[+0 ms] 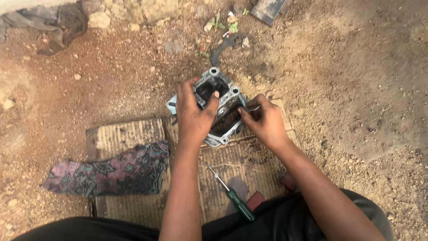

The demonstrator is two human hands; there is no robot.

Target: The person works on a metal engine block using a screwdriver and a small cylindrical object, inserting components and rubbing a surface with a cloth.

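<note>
The left hand [195,115] grips a grey cast-metal engine part [218,105] from the near-left side, fingers wrapped over its rim and the thumb pressed down into its dark open cavity. The right hand [264,121] is closed around a thin metal tool [252,108], pinched between thumb and fingers, its tip lying against the right edge of the engine part; what kind of tool it is cannot be told. The engine part sits tilted on the far edge of a flat piece of worn cardboard [133,138] laid on the dirt ground [347,89], with 2 round bolt lugs showing along its upper rim. Near the person's lap, on the cardboard, lies a screwdriver [232,194] with a green handle and a slim shaft pointing up toward the hands, well apart from both. To the left, a patterned cloth [107,172] in dark purple and teal lies spread partly over the cardboard and partly over the dirt. Beyond the engine part, a dark curved gasket-like piece [225,44] rests on the soil beside a few small green sprouts [225,24]. A crumpled grey rag [53,22] lies at the top left by some stones [133,11].
</note>
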